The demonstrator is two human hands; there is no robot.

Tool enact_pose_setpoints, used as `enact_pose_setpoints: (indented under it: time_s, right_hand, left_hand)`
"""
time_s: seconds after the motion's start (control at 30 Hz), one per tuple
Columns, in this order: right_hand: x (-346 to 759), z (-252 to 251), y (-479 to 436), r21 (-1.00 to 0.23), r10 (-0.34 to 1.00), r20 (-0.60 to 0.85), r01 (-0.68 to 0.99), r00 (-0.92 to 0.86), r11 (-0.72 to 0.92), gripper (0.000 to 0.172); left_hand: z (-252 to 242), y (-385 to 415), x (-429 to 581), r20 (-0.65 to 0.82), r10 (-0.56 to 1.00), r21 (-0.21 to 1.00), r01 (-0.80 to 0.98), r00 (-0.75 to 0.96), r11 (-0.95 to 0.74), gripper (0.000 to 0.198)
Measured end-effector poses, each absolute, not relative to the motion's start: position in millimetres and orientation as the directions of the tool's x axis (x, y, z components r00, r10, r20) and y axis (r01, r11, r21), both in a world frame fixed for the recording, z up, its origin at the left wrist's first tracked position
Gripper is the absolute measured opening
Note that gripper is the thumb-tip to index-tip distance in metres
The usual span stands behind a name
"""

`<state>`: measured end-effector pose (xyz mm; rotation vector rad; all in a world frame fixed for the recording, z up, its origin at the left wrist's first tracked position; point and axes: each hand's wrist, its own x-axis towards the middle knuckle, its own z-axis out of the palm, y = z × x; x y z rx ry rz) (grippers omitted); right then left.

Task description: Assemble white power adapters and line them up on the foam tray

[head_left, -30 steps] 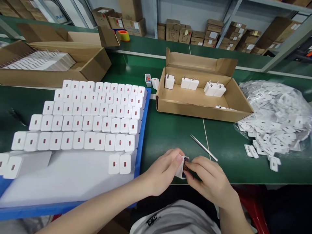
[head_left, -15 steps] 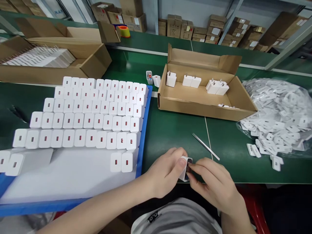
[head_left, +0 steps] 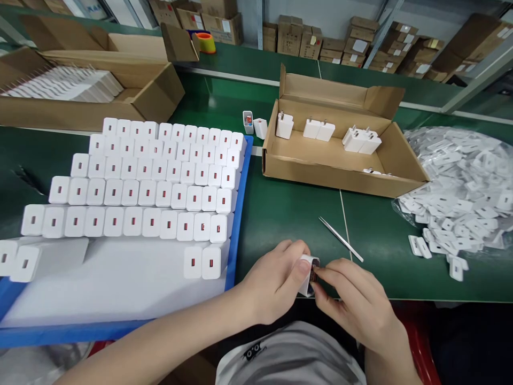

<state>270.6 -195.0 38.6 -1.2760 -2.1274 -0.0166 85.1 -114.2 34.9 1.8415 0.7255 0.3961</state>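
Note:
My left hand (head_left: 278, 283) is closed around a white charger housing (head_left: 306, 278) at the table's front edge, its open end turned to the right. At that opening, the thumb and fingers of my right hand (head_left: 352, 297) pinch a small dark part, seemingly a circuit board (head_left: 313, 274), partly inside the housing. My fingers hide most of it. Beyond my hands lie silver tweezers (head_left: 341, 239) on the green tabletop. To the left, rows of white charger housings with red-marked USB slots (head_left: 152, 222) stand on a blue-edged white tray (head_left: 132, 289).
An open cardboard box (head_left: 344, 179) holds several plug chargers. Right of it, a clear bag (head_left: 460, 187) spills white end caps. Two loose housings (head_left: 260, 128) stand left of the box. Another carton (head_left: 156, 96) at back left holds white pieces, near a yellow-orange tape roll (head_left: 206, 43).
The view has shifted slightly. My hands keep the same hold on the housing and the small part at its opening; nothing else has visibly moved.

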Motion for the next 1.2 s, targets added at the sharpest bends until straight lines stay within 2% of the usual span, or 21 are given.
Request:
enact_pose_setpoints:
  time_s: [0.43,0.67,0.87,1.0,1.1,1.2]
  right_hand:
    - [271.2,39.0,-197.3,-0.354,0.817,0.503,0.796,-0.281,0.491,0.019]
    - [268.1,40.5,-195.4,-0.401,0.821,0.510,0.773,-0.258,0.492,0.021]
    - [269.1,39.1,-197.5,-0.452,0.816,0.522,0.730,-0.250,0.513,0.024]
    - [272.8,39.7,-200.8,-0.500,0.825,0.516,0.701,-0.230,0.508,0.038]
    - [276.3,38.0,-198.7,-0.610,0.847,0.511,0.632,-0.147,0.478,0.055]
    - [274.6,32.3,-193.1,-0.691,0.880,0.454,0.568,-0.141,0.447,0.072]
  left_hand:
    - [35.2,-115.1,84.7,-0.052,0.643,0.934,0.265,0.764,-0.240,0.069]
    - [35.6,-112.6,83.2,0.026,0.653,0.955,0.175,0.757,-0.240,0.069]
    - [37.4,-111.7,84.0,0.026,0.658,0.961,0.163,0.753,-0.225,0.070]
    - [40.4,-110.0,83.5,-0.046,0.654,0.985,0.143,0.755,-0.095,0.066]
    - [43.0,-108.6,83.1,-0.160,0.617,0.987,0.135,0.771,0.087,0.055]
    - [43.5,-108.1,83.2,-0.192,0.590,0.978,0.104,0.785,0.180,0.049]
